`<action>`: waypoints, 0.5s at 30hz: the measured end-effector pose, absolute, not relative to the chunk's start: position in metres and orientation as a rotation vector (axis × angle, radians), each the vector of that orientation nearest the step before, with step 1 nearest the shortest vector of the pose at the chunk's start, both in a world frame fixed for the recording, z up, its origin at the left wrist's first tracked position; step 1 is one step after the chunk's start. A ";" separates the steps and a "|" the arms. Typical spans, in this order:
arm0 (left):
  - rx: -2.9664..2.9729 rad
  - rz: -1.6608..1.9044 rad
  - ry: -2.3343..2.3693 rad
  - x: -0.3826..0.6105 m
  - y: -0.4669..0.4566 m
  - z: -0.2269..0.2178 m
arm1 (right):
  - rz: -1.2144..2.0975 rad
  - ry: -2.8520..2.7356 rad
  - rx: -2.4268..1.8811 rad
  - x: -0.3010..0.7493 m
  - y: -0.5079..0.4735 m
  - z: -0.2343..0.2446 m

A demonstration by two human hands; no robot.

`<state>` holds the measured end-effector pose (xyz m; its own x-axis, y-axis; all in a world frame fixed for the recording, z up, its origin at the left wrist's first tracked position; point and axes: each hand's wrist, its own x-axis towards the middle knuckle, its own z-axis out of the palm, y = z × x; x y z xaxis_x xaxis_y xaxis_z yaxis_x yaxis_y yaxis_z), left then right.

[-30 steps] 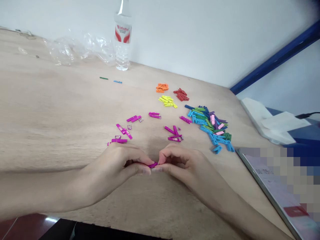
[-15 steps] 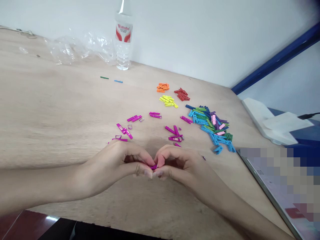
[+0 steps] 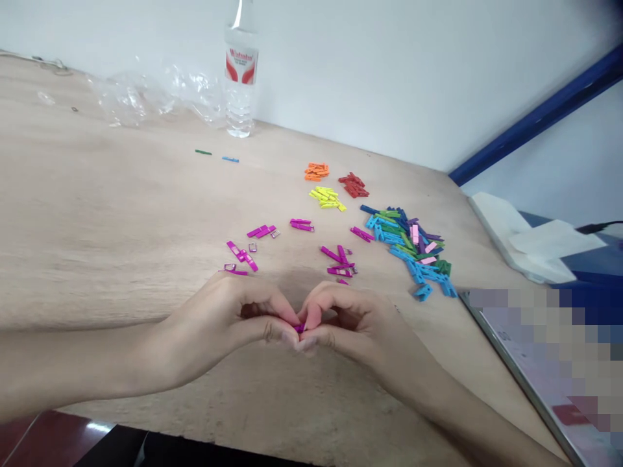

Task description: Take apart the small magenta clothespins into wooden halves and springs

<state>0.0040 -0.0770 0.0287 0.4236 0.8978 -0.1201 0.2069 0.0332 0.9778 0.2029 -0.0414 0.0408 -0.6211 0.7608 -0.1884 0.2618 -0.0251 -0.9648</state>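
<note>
Left hand (image 3: 219,322) and right hand (image 3: 360,322) draw closer on magenta clothespin (image 3: 300,328)

Fingers (image 3: 285,312) of both hands curl nearly shut, pinching the clothespin, now mostly hidden between the tips, over the wooden table (image 3: 97,194). Loose magenta clothespins (image 3: 335,259) lie just ahead.

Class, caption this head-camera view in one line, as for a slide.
Left hand and right hand pinch a tiny magenta clothespin above a wooden table, with more colored clothespins spread beyond.
</note>
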 end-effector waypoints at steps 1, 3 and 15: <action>1.474 0.725 1.049 0.004 -0.077 0.029 | 1.671 -1.852 -1.069 0.203 -0.041 0.040; 1.487 0.729 1.076 0.003 -0.077 0.030 | 1.631 -1.835 -1.069 0.204 -0.041 0.038; 1.522 0.703 1.120 0.002 -0.076 0.032 | 1.764 -1.721 -1.012 0.208 -0.041 0.047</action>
<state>0.0022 -0.0760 0.0319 0.3848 0.9145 -0.1246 0.2850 0.0106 0.9585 0.2076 -0.0405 0.0470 -0.6156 0.7677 -0.1782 0.1592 -0.1003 -0.9821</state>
